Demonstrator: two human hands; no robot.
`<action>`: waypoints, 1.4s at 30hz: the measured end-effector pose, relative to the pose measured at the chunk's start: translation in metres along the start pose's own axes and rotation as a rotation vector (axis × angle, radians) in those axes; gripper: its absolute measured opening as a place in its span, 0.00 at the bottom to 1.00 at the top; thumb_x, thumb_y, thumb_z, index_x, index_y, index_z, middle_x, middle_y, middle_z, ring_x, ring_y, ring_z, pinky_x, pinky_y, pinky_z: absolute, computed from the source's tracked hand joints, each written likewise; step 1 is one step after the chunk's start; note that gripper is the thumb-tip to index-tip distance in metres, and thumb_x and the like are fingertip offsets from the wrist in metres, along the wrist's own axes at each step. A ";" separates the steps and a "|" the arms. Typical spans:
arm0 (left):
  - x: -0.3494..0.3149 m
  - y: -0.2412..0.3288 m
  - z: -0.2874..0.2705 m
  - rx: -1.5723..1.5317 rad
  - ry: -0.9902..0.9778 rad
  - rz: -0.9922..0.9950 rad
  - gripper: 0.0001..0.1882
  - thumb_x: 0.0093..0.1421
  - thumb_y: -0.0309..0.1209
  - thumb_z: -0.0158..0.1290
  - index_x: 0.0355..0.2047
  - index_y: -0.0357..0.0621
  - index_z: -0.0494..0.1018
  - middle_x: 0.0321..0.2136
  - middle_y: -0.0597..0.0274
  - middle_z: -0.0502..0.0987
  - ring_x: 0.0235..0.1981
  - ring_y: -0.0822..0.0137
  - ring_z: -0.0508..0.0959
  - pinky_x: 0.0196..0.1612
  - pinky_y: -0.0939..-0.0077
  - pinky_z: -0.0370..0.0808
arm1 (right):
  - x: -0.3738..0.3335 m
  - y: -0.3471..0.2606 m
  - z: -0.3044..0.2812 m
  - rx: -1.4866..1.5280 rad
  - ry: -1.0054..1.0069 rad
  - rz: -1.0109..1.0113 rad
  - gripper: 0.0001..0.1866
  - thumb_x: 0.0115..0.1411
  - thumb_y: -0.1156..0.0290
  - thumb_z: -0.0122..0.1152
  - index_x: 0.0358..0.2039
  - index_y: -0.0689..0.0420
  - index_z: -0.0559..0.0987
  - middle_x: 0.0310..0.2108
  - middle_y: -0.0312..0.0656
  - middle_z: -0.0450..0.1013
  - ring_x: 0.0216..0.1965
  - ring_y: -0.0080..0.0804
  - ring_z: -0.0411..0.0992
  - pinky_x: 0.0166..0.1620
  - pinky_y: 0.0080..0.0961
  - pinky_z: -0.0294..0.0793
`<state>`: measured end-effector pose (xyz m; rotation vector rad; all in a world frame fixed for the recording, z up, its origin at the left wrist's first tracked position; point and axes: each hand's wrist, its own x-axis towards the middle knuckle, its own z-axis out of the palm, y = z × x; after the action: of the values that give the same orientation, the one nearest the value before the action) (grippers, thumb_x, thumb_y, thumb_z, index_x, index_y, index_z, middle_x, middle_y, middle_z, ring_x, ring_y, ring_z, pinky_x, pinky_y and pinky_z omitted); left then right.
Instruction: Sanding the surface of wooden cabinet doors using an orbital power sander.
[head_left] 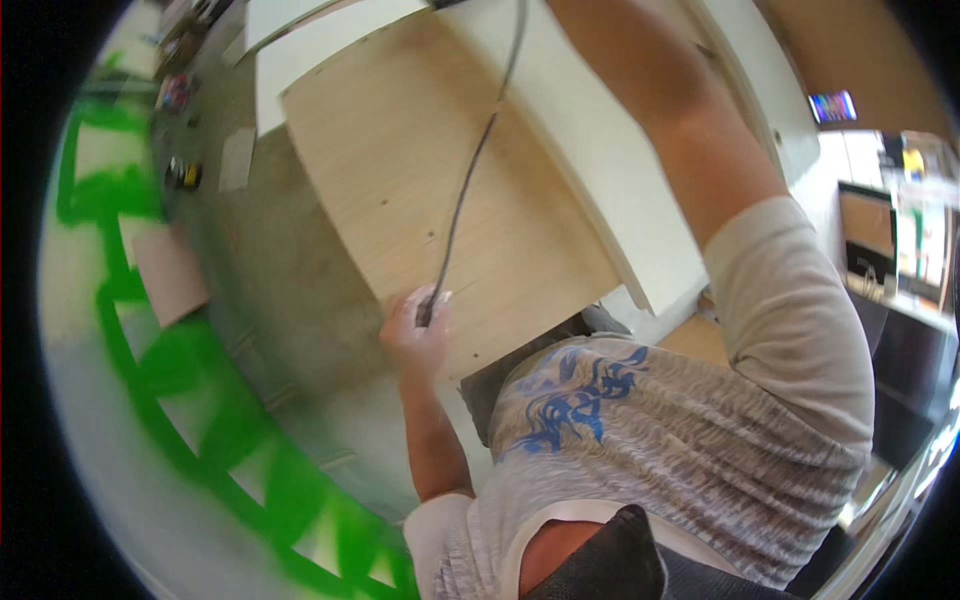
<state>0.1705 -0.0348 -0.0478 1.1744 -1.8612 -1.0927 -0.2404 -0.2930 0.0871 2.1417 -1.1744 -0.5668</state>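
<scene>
My left hand (416,330), with whitish smears on its fingers, is closed around the dark end of a thin black cable (464,190). It is at the near left edge of a light wooden panel (470,170), which has several small dark marks on its face. From the hand the cable runs up across the panel and leaves the view at the top. My right arm (690,130) reaches far over the panel and a white board (640,210). The right hand lies beyond the top edge, out of sight.
More white boards (270,85) lie at the far left under the panel. A flat brownish sheet (168,272) and a small black-and-yellow item (184,173) lie on the grey floor (270,240). Green structures (200,430) curve along the left. A lit screen (833,107) shows at the right.
</scene>
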 end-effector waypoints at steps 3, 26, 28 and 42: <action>0.004 -0.004 -0.004 0.046 -0.033 0.013 0.08 0.46 0.22 0.62 0.28 0.38 0.76 0.23 0.61 0.74 0.22 0.72 0.74 0.24 0.80 0.71 | 0.007 -0.007 0.026 0.368 -0.309 0.439 0.19 0.46 0.48 0.59 0.32 0.47 0.82 0.39 0.36 0.76 0.43 0.37 0.71 0.38 0.45 0.72; -0.010 0.038 -0.041 0.044 -0.719 0.247 0.10 0.49 0.24 0.59 0.33 0.39 0.76 0.27 0.57 0.76 0.28 0.69 0.75 0.33 0.77 0.72 | -0.415 -0.228 -0.144 0.588 -0.312 1.620 0.32 0.47 0.60 0.55 0.57 0.42 0.65 0.49 0.49 0.69 0.50 0.50 0.67 0.52 0.36 0.68; -0.032 0.035 -0.044 0.045 -0.812 0.165 0.10 0.49 0.24 0.59 0.34 0.39 0.76 0.28 0.57 0.76 0.27 0.69 0.75 0.32 0.77 0.72 | -0.402 -0.197 -0.155 0.721 -0.341 1.754 0.32 0.49 0.61 0.53 0.58 0.46 0.64 0.48 0.46 0.71 0.50 0.49 0.67 0.53 0.35 0.66; -0.031 0.020 -0.116 -0.427 -0.294 -0.095 0.08 0.52 0.19 0.54 0.34 0.29 0.75 0.24 0.64 0.71 0.24 0.76 0.69 0.26 0.86 0.64 | -0.300 -0.286 -0.255 1.063 -0.018 1.407 0.36 0.42 0.71 0.60 0.55 0.40 0.67 0.48 0.56 0.61 0.45 0.53 0.68 0.50 0.37 0.71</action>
<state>0.2741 -0.0353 0.0166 0.8950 -1.6707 -1.6933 -0.0657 0.1612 0.0905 1.2516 -2.8731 0.8315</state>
